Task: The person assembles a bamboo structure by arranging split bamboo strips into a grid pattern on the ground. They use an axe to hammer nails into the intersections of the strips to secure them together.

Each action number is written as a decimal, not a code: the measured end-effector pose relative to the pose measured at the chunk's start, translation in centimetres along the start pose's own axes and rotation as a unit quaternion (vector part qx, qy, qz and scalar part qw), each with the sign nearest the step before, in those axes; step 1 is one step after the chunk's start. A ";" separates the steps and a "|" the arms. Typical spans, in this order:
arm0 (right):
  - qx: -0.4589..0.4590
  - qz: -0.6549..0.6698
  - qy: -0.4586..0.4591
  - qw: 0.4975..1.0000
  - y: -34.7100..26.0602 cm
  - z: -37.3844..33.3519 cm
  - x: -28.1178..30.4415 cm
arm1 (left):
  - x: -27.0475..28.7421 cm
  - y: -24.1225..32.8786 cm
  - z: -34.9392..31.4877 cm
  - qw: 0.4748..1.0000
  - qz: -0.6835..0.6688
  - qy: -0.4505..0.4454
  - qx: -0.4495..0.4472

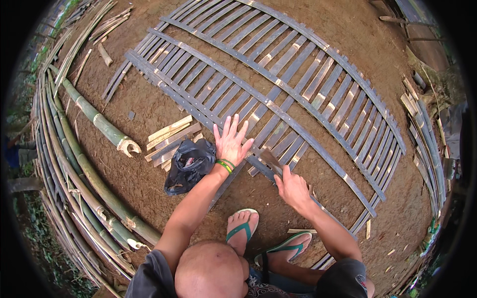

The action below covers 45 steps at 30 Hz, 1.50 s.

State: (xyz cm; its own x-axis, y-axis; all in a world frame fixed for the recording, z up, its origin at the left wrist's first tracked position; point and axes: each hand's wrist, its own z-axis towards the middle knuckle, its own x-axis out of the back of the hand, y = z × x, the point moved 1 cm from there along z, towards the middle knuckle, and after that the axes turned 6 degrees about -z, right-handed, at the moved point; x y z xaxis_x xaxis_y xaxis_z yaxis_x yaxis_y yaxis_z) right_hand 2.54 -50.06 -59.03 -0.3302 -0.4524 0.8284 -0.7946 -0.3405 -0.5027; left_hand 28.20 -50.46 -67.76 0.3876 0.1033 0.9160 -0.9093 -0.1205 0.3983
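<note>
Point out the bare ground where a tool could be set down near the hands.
Bare dirt lies between the black plastic bag and the left foot, and left of the short cut slats toward the green bamboo pole. Crowded: the slat panel under the left hand and the right hand with its blade.

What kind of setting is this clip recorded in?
Most likely an outdoor bamboo-working yard. A slatted bamboo panel lies on bare dirt ground, long green bamboo poles are stacked at the left edge, and the right hand holds a blade against the slats.
</note>
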 end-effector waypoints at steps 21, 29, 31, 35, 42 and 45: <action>0.147 0.031 0.272 0.950 -3.3 -1.0 2.2 | 0.4 -0.4 -0.5 1.000 0.011 0.003 0.002; -0.082 0.143 0.029 0.986 -3.6 0.4 0.6 | -0.1 -0.7 -0.8 1.000 0.009 -0.005 -0.003; 0.007 0.122 0.140 0.983 -4.5 -0.4 1.5 | 0.1 -0.6 -0.6 1.000 0.005 0.001 -0.001; 0.024 0.019 0.101 0.994 -3.5 -0.6 0.0 | 0.1 -0.2 -0.5 1.000 0.009 -0.004 0.003; -0.089 0.152 0.027 0.984 -4.2 0.4 1.0 | 0.2 -0.5 -0.8 1.000 0.012 -0.004 0.004; -0.047 0.179 0.112 0.976 -5.3 -0.7 3.2 | 0.2 -0.4 -0.7 1.000 0.013 -0.001 0.007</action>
State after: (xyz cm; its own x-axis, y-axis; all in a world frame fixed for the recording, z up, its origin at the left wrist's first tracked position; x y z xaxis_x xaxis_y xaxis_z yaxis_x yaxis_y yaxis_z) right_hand 5.30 -49.09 -53.56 -0.6893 -0.3338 0.6430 -0.6481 -0.1124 -0.7532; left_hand 28.50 -49.69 -67.80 0.3634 0.0987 0.9264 -0.9170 -0.1377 0.3744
